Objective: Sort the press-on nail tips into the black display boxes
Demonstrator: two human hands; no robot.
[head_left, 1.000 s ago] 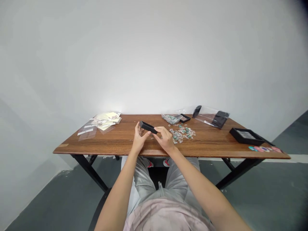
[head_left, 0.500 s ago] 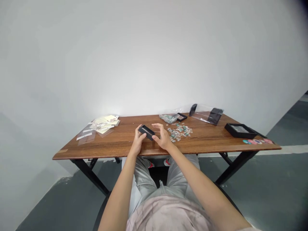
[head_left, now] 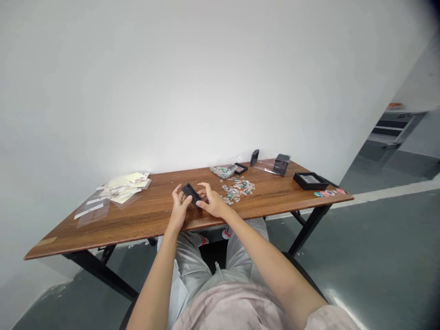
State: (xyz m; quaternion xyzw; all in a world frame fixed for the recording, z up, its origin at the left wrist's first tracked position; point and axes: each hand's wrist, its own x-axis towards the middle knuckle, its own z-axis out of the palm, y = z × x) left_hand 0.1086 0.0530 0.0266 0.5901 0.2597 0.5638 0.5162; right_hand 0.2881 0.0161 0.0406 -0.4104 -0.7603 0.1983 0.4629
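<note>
Your left hand [head_left: 179,205] and right hand [head_left: 213,203] hold a small black box [head_left: 191,193] between fingertips; scattered beads [head_left: 238,189] lie at two o'clock.

The fingers of the right hand [head_left: 213,205] cover part of the small black box [head_left: 190,192]. The scattered pieces [head_left: 238,189] beside it are too small to identify, as are the contents of the black tray [head_left: 310,180].
</note>
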